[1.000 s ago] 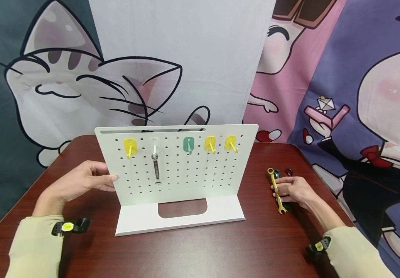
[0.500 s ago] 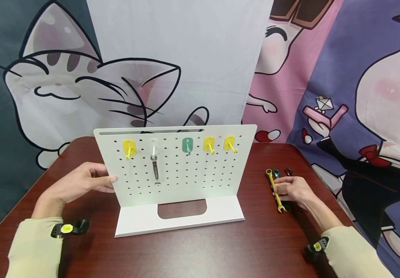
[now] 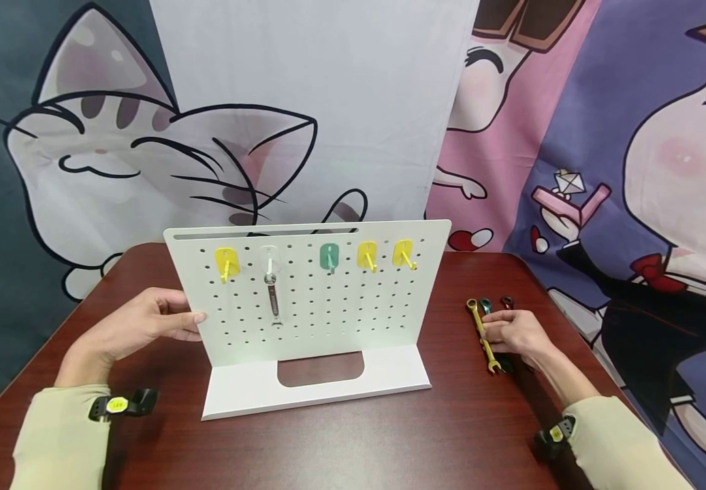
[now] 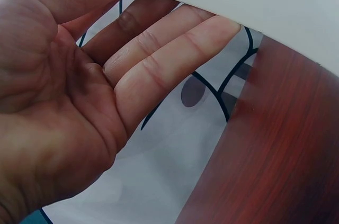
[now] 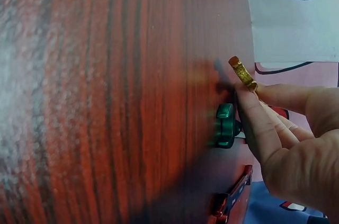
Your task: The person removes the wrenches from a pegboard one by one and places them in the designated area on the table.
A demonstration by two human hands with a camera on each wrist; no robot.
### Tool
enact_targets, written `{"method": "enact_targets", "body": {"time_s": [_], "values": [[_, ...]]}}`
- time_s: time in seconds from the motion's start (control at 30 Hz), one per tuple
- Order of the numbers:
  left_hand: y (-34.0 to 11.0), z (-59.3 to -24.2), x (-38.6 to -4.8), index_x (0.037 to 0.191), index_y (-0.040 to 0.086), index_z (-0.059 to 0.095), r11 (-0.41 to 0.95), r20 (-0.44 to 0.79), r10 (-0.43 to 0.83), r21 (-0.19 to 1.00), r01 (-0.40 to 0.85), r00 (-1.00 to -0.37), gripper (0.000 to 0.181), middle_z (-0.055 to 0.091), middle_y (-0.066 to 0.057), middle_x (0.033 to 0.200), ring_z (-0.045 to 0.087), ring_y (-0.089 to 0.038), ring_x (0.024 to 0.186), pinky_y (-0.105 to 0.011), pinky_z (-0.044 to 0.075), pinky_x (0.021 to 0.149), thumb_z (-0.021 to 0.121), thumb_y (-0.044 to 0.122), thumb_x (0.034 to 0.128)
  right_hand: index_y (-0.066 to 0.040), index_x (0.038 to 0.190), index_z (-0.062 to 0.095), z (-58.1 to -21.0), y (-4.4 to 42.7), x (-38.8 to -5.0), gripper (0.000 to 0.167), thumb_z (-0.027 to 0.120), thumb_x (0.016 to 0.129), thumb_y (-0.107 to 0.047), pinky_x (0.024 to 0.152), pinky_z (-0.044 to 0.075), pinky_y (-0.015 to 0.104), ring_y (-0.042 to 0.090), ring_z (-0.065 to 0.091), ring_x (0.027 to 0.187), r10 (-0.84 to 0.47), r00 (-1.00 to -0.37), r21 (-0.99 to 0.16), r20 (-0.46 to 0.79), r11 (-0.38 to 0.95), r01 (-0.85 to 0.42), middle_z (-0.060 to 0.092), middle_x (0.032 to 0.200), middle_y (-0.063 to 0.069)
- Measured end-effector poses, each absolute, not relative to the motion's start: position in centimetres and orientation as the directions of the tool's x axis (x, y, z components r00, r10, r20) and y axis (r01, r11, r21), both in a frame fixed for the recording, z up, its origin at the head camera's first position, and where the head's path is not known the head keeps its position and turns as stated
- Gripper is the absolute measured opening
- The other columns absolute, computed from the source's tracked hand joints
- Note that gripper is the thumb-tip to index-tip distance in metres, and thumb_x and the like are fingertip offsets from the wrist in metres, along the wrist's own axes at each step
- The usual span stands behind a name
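A white pegboard stand (image 3: 316,320) stands upright on the table. My left hand (image 3: 135,327) holds its left edge, thumb in front and fingers behind; the left wrist view shows the fingertips (image 4: 225,28) against the board. At the right, my right hand (image 3: 518,335) pinches a gold combination wrench (image 3: 483,338) between thumb and fingers. In the right wrist view one end of the gold wrench (image 5: 243,73) sticks out past the fingers. Beside it lie a green wrench (image 5: 226,126) and a red wrench (image 5: 233,195), partly hidden by the hand in the head view.
On the board are yellow hooks (image 3: 227,264), a green hook (image 3: 329,256) and a clear hook (image 3: 270,258). A silver wrench (image 3: 273,299) hangs from the clear one. The dark red table (image 3: 328,442) extends around the stand, with a cartoon cloth (image 3: 389,102) behind.
Nearly everything stays in place; the view drifts slightly. My right hand keeps its pinch on the gold wrench, and my left keeps holding the board.
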State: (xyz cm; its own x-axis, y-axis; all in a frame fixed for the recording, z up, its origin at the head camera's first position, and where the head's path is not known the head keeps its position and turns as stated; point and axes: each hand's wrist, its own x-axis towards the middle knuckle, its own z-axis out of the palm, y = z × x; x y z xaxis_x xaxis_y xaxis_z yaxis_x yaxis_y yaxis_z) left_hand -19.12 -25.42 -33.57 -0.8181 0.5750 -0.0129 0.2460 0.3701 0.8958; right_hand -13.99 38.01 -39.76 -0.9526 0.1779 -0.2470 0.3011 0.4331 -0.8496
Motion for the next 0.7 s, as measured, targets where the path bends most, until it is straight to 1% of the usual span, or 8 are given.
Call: {"method": "enact_targets", "body": {"time_s": [0.2, 0.3, 0.53, 0.7], "values": [[-25.42, -33.57, -19.11, 0.134, -0.007, 0.066, 0.374, -0.017, 0.572, 0.895, 0.243, -0.820, 0.038, 0.080, -0.009, 0.119, 0.080, -0.025, 0.099, -0.032, 0.064, 0.085, 0.070, 0.014, 0.1025, 0.020, 0.133, 0.057, -39.49, 37.78, -14.10, 0.043, 0.068, 0.094, 0.004, 0.073, 0.066, 0.037, 0.010, 0.074, 0.080, 0.186, -0.951, -0.849, -0.249, 0.430, 0.306, 0.079, 0.108, 0.019], [-25.42, -33.56, -19.09, 0.134, -0.007, 0.066, 0.379, -0.019, 0.570, 0.893, 0.243, -0.822, 0.038, 0.079, -0.010, 0.119, 0.080, -0.025, 0.099, -0.031, 0.064, 0.085, 0.070, 0.015, 0.1024, 0.019, 0.132, 0.058, -39.42, 37.76, -14.18, 0.042, 0.069, 0.094, 0.003, 0.072, 0.066, 0.036, 0.010, 0.073, 0.080, 0.192, -0.950, -0.844, -0.246, 0.440, 0.307, 0.079, 0.106, 0.016], [-25.42, -33.57, -19.10, 0.133, -0.007, 0.066, 0.372, -0.019, 0.573, 0.897, 0.239, -0.820, 0.038, 0.080, -0.008, 0.119, 0.080, -0.026, 0.099, -0.032, 0.064, 0.086, 0.070, 0.014, 0.1024, 0.017, 0.129, 0.061, -39.29, 37.33, -14.23, 0.039, 0.070, 0.095, -0.001, 0.073, 0.067, 0.037, 0.012, 0.073, 0.081, 0.234, -0.940, -0.828, -0.247, 0.453, 0.330, 0.079, 0.100, 0.014], [-25.41, -33.52, -19.09, 0.133, -0.006, 0.067, 0.371, -0.017, 0.575, 0.896, 0.243, -0.818, 0.037, 0.080, -0.007, 0.118, 0.080, -0.026, 0.099, -0.032, 0.064, 0.086, 0.070, 0.014, 0.1024, 0.017, 0.129, 0.060, -39.31, 37.19, -14.05, 0.041, 0.071, 0.095, -0.003, 0.073, 0.066, 0.036, 0.011, 0.073, 0.080, 0.242, -0.937, -0.829, -0.250, 0.446, 0.336, 0.079, 0.095, 0.010]]}}
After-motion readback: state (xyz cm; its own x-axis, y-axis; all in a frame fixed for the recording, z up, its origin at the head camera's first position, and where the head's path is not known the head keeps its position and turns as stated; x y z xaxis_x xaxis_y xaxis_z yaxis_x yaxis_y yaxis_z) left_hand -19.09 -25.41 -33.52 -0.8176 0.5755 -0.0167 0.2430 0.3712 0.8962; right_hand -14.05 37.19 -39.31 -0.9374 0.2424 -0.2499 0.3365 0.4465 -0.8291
